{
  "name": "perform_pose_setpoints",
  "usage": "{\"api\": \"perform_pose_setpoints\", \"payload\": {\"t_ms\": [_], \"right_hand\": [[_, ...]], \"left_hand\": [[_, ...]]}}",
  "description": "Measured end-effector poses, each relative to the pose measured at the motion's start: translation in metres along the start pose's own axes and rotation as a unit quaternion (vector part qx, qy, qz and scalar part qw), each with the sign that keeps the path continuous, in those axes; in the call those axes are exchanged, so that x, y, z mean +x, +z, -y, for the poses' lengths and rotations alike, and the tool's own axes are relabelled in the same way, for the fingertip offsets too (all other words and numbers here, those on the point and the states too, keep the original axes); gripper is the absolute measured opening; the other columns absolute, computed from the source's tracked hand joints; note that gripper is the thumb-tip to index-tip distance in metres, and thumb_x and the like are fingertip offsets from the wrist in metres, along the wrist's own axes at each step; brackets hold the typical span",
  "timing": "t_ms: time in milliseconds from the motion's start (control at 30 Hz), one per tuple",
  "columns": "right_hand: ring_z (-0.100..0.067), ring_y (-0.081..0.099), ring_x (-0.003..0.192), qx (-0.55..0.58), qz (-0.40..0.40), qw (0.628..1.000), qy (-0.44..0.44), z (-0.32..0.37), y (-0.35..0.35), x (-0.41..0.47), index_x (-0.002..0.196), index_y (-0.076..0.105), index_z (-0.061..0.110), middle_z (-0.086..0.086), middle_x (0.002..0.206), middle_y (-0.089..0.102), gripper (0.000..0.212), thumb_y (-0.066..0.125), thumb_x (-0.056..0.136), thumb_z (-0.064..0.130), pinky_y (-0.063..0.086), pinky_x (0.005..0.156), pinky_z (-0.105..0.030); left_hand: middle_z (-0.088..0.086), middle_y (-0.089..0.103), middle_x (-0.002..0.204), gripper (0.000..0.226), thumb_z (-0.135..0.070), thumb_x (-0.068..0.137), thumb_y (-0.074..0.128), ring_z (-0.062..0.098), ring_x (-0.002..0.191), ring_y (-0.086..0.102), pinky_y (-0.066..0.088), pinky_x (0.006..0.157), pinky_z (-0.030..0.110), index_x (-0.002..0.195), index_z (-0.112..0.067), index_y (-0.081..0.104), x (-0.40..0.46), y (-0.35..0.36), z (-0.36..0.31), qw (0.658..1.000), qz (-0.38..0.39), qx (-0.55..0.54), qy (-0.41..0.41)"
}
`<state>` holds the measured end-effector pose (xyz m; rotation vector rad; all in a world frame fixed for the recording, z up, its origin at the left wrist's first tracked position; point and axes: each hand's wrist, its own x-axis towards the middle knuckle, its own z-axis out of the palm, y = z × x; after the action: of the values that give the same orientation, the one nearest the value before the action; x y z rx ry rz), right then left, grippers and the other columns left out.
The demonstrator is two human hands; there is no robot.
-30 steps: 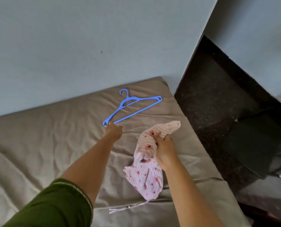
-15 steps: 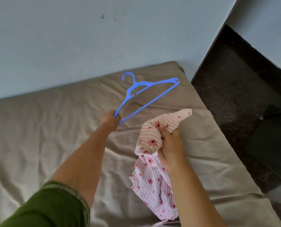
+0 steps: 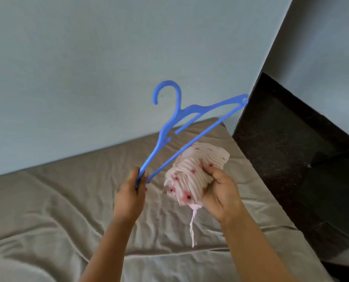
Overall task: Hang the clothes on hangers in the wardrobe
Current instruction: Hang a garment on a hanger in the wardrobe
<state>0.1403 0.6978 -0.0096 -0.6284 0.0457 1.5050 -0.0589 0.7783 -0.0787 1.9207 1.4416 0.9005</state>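
Note:
A blue plastic hanger (image 3: 187, 116) is raised in the air over the bed, hook pointing up toward the wall. My left hand (image 3: 129, 195) grips its near end. Just to the right, my right hand (image 3: 222, 192) holds a bunched pink-and-white striped garment with red flowers (image 3: 190, 176); a thin white string dangles below it. The garment sits close beside the hanger's lower bar, apart from it. No wardrobe is in view.
A bed with a wrinkled taupe sheet (image 3: 57, 210) fills the lower half. A pale blue wall (image 3: 108, 58) rises behind it. Dark floor (image 3: 281, 149) and a black object (image 3: 336, 190) lie to the right of the bed.
My left hand lifted the hanger off the sheet and raised it toward me. My right hand gathered the garment into a tighter bunch and brought it up next to the hanger.

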Motion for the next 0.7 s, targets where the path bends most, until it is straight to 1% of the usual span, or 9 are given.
{"api": "perform_pose_setpoints", "payload": {"t_ms": [67,167,233,300,367,400,500,600,700], "right_hand": [[-0.037,0.049,0.125,0.009,0.051,0.998,-0.028,-0.006,0.030,-0.009,0.121,0.054,-0.014,-0.030,0.131,0.049,0.064,0.074,0.062,0.000,0.035,0.110,-0.051],[-0.025,0.070,0.082,0.108,0.075,0.986,-0.106,-0.003,0.065,-0.019,0.088,0.067,-0.009,-0.022,0.090,0.067,0.062,0.083,0.027,-0.012,0.059,0.079,-0.033],[-0.019,0.069,0.071,0.170,0.075,0.975,-0.121,0.000,0.087,-0.022,0.080,0.068,-0.004,-0.014,0.079,0.068,0.072,0.089,0.011,-0.010,0.057,0.077,-0.028],[-0.019,0.067,0.076,0.150,0.081,0.981,-0.095,-0.008,0.108,-0.027,0.086,0.067,0.000,-0.011,0.078,0.070,0.048,0.087,0.043,-0.006,0.054,0.084,-0.030],[-0.018,0.068,0.071,0.069,0.052,0.991,-0.098,-0.019,0.121,-0.027,0.092,0.060,0.003,-0.011,0.078,0.068,0.012,0.055,0.085,-0.005,0.058,0.073,-0.031],[-0.018,0.068,0.069,0.020,0.039,0.992,-0.118,-0.024,0.126,-0.027,0.094,0.057,0.003,-0.013,0.081,0.066,0.018,0.043,0.092,-0.007,0.058,0.067,-0.030],[-0.019,0.068,0.076,-0.061,0.067,0.985,-0.150,-0.040,0.136,-0.028,0.104,0.055,0.004,-0.013,0.087,0.065,0.025,0.039,0.092,-0.012,0.057,0.066,-0.027],[-0.017,0.062,0.063,-0.125,0.111,0.976,-0.139,-0.047,0.153,-0.035,0.088,0.055,0.010,-0.007,0.070,0.060,0.018,0.041,0.097,0.003,0.055,0.058,-0.027],[-0.015,0.060,0.066,-0.289,0.123,0.942,-0.122,-0.035,0.165,-0.039,0.085,0.054,0.013,-0.003,0.075,0.060,0.022,0.041,0.099,0.004,0.054,0.063,-0.026]], "left_hand": [[-0.004,0.067,0.068,0.013,-0.029,0.098,0.049,0.022,0.061,0.061,0.048,0.058,0.033,0.088,-0.021,0.046,-0.007,-0.026,-0.023,0.998,-0.006,0.041,0.052],[-0.001,0.042,0.047,0.034,-0.039,0.093,0.048,0.020,0.046,0.040,0.031,0.048,0.026,0.072,-0.013,0.048,-0.027,-0.070,-0.049,0.989,-0.038,0.093,0.112],[0.000,0.039,0.044,0.047,-0.049,0.090,0.046,0.024,0.041,0.039,0.027,0.045,0.022,0.062,-0.011,0.047,-0.040,-0.096,-0.060,0.978,-0.079,0.121,0.151],[0.003,0.043,0.043,0.058,-0.058,0.092,0.041,0.028,0.039,0.044,0.028,0.045,0.021,0.057,-0.012,0.047,-0.049,-0.118,-0.071,0.967,-0.108,0.145,0.179],[0.003,0.042,0.041,0.066,-0.064,0.093,0.034,0.029,0.037,0.043,0.031,0.044,0.022,0.054,-0.012,0.048,-0.054,-0.134,-0.078,0.962,-0.138,0.154,0.177],[0.002,0.039,0.040,0.066,-0.064,0.091,0.036,0.029,0.037,0.039,0.031,0.045,0.022,0.054,-0.012,0.047,-0.057,-0.142,-0.082,0.964,-0.157,0.143,0.159],[0.000,0.034,0.041,0.055,-0.059,0.086,0.042,0.030,0.038,0.038,0.028,0.050,0.023,0.053,-0.015,0.041,-0.066,-0.159,-0.087,0.965,-0.182,0.143,0.127],[0.002,0.040,0.040,0.065,-0.064,0.092,0.036,0.025,0.038,0.043,0.023,0.048,0.021,0.052,-0.013,0.046,-0.073,-0.177,-0.091,0.952,-0.176,0.181,0.173],[0.001,0.040,0.041,0.074,-0.070,0.093,0.028,0.022,0.036,0.043,0.024,0.043,0.023,0.053,-0.012,0.051,-0.074,-0.191,-0.095,0.943,-0.169,0.173,0.230]]}}
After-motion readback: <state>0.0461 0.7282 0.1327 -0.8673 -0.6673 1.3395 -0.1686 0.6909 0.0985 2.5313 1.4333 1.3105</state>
